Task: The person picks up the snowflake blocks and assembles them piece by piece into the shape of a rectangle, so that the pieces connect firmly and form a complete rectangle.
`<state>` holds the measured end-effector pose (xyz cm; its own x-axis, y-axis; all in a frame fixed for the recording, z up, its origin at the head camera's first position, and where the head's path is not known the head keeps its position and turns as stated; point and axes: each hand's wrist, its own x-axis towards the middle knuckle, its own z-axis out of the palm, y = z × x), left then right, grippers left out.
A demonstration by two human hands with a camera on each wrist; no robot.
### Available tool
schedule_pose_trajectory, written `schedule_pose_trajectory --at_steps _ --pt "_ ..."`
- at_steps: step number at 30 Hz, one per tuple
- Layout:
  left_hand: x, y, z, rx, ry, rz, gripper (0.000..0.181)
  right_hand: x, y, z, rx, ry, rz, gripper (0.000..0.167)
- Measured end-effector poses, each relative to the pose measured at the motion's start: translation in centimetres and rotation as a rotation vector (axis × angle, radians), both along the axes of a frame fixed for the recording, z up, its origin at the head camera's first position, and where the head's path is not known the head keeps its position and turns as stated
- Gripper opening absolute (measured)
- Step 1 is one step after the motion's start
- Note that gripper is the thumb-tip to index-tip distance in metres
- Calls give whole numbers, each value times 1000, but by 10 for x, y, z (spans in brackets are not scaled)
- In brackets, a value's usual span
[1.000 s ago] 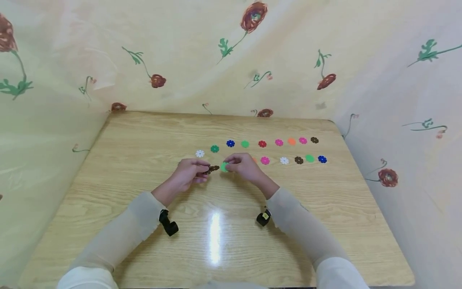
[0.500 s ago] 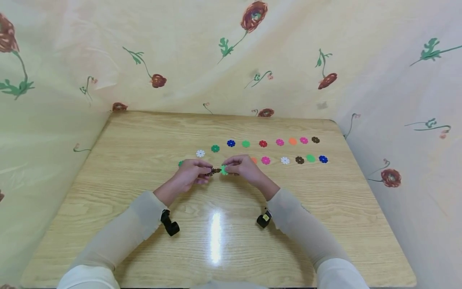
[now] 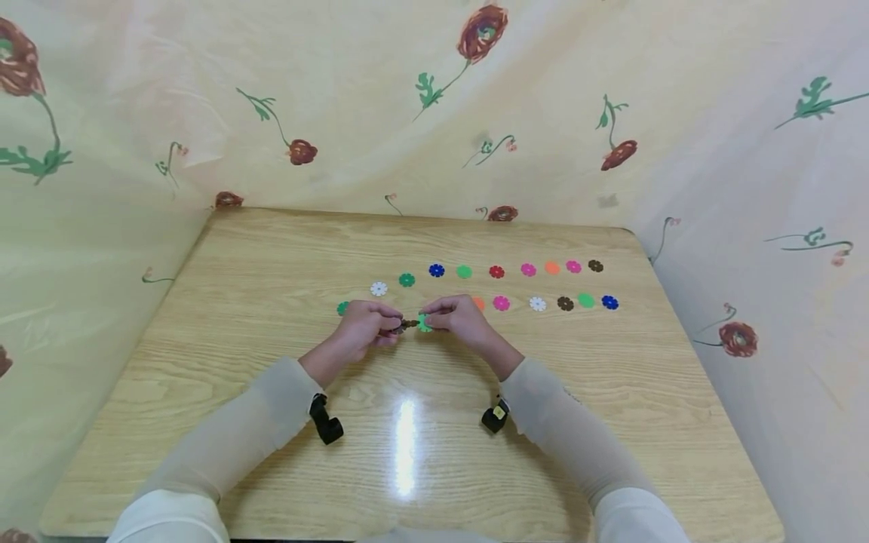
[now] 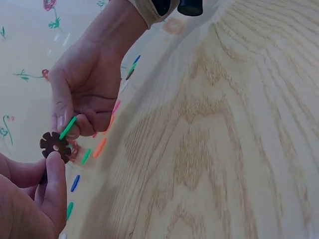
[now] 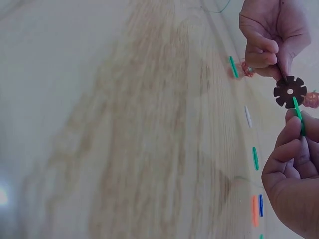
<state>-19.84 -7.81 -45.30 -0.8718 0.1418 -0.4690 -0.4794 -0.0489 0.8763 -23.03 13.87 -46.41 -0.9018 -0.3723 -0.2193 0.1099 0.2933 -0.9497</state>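
Note:
Just left of the table's middle, my left hand (image 3: 363, 326) pinches a dark brown notched, flower-shaped disc (image 4: 56, 147) between thumb and fingers. A second dark edge shows at the fingertips, mostly hidden by them. My right hand (image 3: 462, 320) pinches a bright green disc (image 5: 299, 115) of the same sort, turned edge-on to the brown one. In both wrist views the green disc's edge meets the brown disc's rim; how deep it sits in a notch I cannot tell. Both hands are above the table, facing each other.
On the wooden table (image 3: 407, 377), a back row of discs runs from a white disc (image 3: 379, 289) to a brown disc (image 3: 595, 266). A nearer row reaches a blue disc (image 3: 609, 302). A dark green disc (image 3: 342, 308) lies behind my left hand. Flowered cloth (image 3: 380, 113) surrounds the table.
My left hand has shifted slightly right, uncovering the dark green disc behind it. The brown and green discs have come from apart to touching. The rows on the table lie the same.

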Motion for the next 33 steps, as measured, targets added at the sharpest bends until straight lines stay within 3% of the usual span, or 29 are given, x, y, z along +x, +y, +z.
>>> schedule_pose_trajectory --at_steps 13,22,27,33 --pt "7 19 -9 -24 8 176 21 -4 1 3 65 43 1 17" --pt "10 24 -14 -61 45 195 16 -6 -1 -2 169 118 21 16" --pt "13 22 -17 -33 43 136 16 -6 5 -1 137 82 74 18" --pt "26 20 -13 -59 2 -81 15 -6 9 3 163 80 131 22"
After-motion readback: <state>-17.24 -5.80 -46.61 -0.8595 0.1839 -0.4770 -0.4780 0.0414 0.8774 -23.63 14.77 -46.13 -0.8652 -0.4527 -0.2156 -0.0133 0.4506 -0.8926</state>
